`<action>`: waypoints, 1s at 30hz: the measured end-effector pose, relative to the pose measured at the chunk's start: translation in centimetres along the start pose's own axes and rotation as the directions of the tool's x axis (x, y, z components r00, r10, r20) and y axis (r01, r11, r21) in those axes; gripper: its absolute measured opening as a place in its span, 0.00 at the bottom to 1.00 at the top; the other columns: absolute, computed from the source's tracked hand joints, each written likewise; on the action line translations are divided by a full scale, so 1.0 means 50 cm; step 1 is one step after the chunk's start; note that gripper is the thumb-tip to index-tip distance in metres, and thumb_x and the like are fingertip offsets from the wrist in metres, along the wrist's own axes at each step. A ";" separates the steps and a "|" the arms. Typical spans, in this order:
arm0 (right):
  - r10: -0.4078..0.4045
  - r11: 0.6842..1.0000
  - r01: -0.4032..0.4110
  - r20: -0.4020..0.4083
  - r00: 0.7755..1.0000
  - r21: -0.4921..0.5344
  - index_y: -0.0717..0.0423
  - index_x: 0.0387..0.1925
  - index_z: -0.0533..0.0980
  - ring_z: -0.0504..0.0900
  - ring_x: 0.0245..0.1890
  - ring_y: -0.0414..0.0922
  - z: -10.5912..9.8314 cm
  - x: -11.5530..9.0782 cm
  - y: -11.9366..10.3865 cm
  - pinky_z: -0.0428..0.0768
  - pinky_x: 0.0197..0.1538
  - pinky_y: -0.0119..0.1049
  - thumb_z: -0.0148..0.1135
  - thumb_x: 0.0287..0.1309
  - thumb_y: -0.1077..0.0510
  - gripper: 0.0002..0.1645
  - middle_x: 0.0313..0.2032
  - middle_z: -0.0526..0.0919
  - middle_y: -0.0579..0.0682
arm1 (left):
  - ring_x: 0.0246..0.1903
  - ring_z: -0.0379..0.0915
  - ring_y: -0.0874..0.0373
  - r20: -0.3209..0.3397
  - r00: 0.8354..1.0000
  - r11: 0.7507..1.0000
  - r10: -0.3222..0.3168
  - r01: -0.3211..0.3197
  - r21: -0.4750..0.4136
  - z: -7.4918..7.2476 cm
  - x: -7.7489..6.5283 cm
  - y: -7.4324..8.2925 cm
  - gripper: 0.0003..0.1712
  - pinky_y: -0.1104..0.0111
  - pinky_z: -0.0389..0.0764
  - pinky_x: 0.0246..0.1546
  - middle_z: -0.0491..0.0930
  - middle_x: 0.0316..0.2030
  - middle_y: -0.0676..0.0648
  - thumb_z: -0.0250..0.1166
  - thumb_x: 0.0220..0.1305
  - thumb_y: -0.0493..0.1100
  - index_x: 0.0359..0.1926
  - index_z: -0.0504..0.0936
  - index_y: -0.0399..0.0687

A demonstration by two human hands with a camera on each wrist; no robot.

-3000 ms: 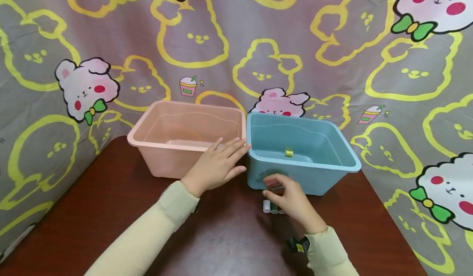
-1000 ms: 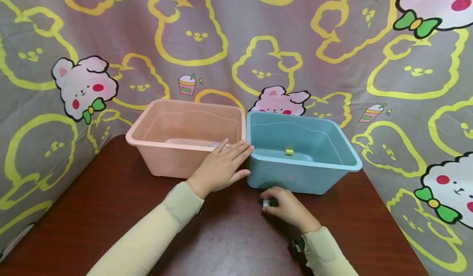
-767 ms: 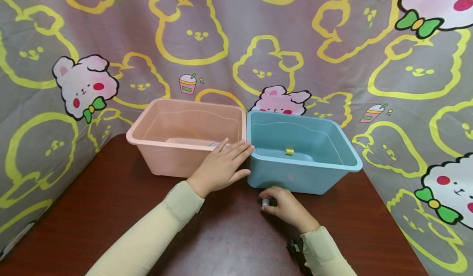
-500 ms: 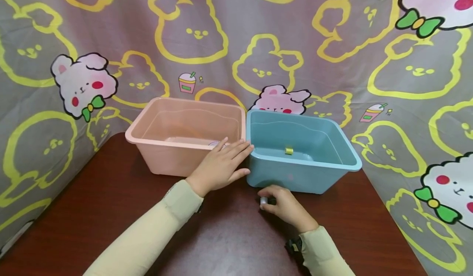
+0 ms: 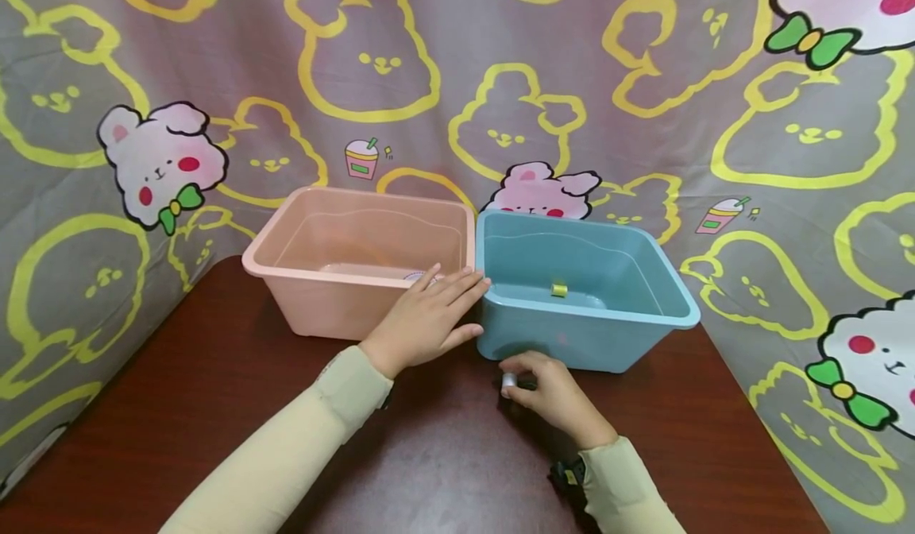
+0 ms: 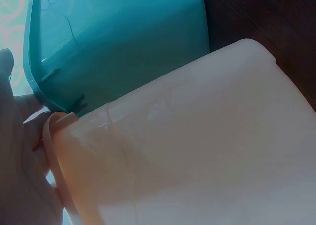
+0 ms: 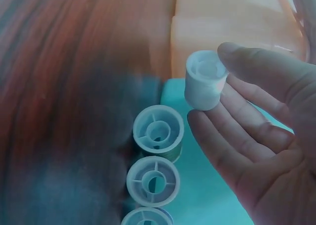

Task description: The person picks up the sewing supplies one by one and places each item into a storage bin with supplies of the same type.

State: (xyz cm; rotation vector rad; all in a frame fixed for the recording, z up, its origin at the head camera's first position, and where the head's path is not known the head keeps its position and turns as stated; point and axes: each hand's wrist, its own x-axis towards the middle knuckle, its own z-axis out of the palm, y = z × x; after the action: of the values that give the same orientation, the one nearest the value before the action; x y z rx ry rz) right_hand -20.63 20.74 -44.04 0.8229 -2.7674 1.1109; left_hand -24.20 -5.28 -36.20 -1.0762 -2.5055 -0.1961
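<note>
In the right wrist view my right hand (image 7: 261, 116) pinches a white thread spool (image 7: 203, 84) between thumb and fingertips, raised beside a row of other spools. The nearest of these, a thread spool (image 7: 158, 131), shows a little dark green thread below its pale end. In the head view the right hand (image 5: 557, 395) is just in front of the blue bin (image 5: 572, 343). My left hand (image 5: 425, 319) lies with straight fingers over the front rim of the pink bin (image 5: 322, 303), its fingertips near the corner where the two bins meet.
A yellow thread spool (image 5: 559, 289) lies inside the blue bin. The bins stand side by side at the back of the dark wooden table (image 5: 443, 454). Behind them hangs a patterned cloth (image 5: 400, 57). A round label (image 5: 420, 276) shows inside the pink bin.
Three seconds ago the right hand hovered over the spools, holding nothing. Now it pinches the white thread spool and has raised it slightly toward the bins. The left hand stays nearly still.
</note>
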 end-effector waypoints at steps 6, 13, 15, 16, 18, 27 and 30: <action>0.034 0.997 -0.031 -0.037 0.999 0.070 0.62 0.51 0.83 0.86 0.46 0.50 -0.003 -0.008 -0.005 0.86 0.47 0.41 0.74 0.57 0.63 0.19 0.47 0.85 0.51 | 0.75 0.57 0.51 0.002 1.000 1.000 0.004 -0.004 -0.004 0.003 0.001 0.000 0.37 0.50 0.47 0.77 0.63 0.75 0.45 0.55 0.76 0.61 0.77 0.63 0.48; 0.065 0.982 -0.053 -0.063 0.996 0.179 0.62 0.52 0.82 0.86 0.48 0.55 -0.009 -0.011 -0.011 0.86 0.38 0.32 0.74 0.57 0.63 0.20 0.47 0.84 0.54 | 0.75 0.55 0.51 0.009 1.000 1.000 -0.003 0.004 -0.017 0.003 0.000 0.001 0.38 0.51 0.45 0.77 0.62 0.75 0.46 0.55 0.75 0.61 0.77 0.62 0.48; 0.070 0.976 -0.054 -0.069 0.995 0.209 0.62 0.52 0.82 0.86 0.48 0.56 -0.012 -0.012 -0.016 0.86 0.39 0.33 0.74 0.57 0.64 0.21 0.47 0.84 0.55 | 0.75 0.55 0.51 0.013 1.000 1.000 -0.005 0.005 -0.017 0.003 0.000 0.001 0.38 0.51 0.45 0.77 0.62 0.75 0.46 0.55 0.76 0.61 0.77 0.62 0.48; 0.068 0.974 -0.050 -0.076 0.995 0.220 0.61 0.52 0.82 0.86 0.48 0.56 -0.014 -0.013 -0.018 0.87 0.40 0.35 0.74 0.56 0.64 0.21 0.47 0.84 0.56 | 0.75 0.55 0.51 0.014 1.000 1.000 -0.005 0.005 -0.015 0.003 0.000 0.000 0.38 0.51 0.45 0.77 0.62 0.76 0.46 0.54 0.76 0.61 0.78 0.62 0.48; 0.063 0.973 -0.041 -0.092 0.994 0.229 0.60 0.52 0.83 0.86 0.48 0.54 -0.017 -0.013 -0.023 0.87 0.44 0.36 0.75 0.56 0.65 0.21 0.47 0.84 0.57 | 0.75 0.55 0.51 0.012 1.000 1.000 -0.002 0.002 -0.012 0.004 0.000 0.000 0.38 0.51 0.45 0.77 0.62 0.76 0.46 0.54 0.76 0.61 0.78 0.62 0.48; 0.034 0.965 0.000 -0.123 0.992 0.261 0.55 0.52 0.84 0.86 0.49 0.49 -0.027 -0.015 -0.042 0.85 0.49 0.36 0.75 0.54 0.66 0.21 0.48 0.85 0.53 | 0.75 0.56 0.51 0.003 1.000 1.000 0.002 -0.002 -0.010 0.003 0.000 -0.002 0.38 0.49 0.47 0.77 0.62 0.75 0.45 0.55 0.76 0.60 0.77 0.62 0.48; 0.028 0.963 0.009 -0.133 0.991 0.268 0.53 0.52 0.84 0.86 0.50 0.48 -0.031 -0.016 -0.049 0.85 0.51 0.35 0.75 0.55 0.65 0.21 0.49 0.85 0.53 | 0.75 0.56 0.50 0.002 1.000 1.000 0.005 -0.005 -0.004 0.002 0.001 -0.002 0.38 0.49 0.48 0.77 0.62 0.75 0.45 0.55 0.76 0.60 0.77 0.63 0.48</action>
State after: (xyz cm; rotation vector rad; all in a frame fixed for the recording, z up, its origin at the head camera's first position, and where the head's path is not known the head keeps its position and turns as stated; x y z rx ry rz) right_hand -18.97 20.64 -41.54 0.7244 -2.5485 1.5077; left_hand -24.32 -5.30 -36.28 -1.0848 -2.5045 -0.1988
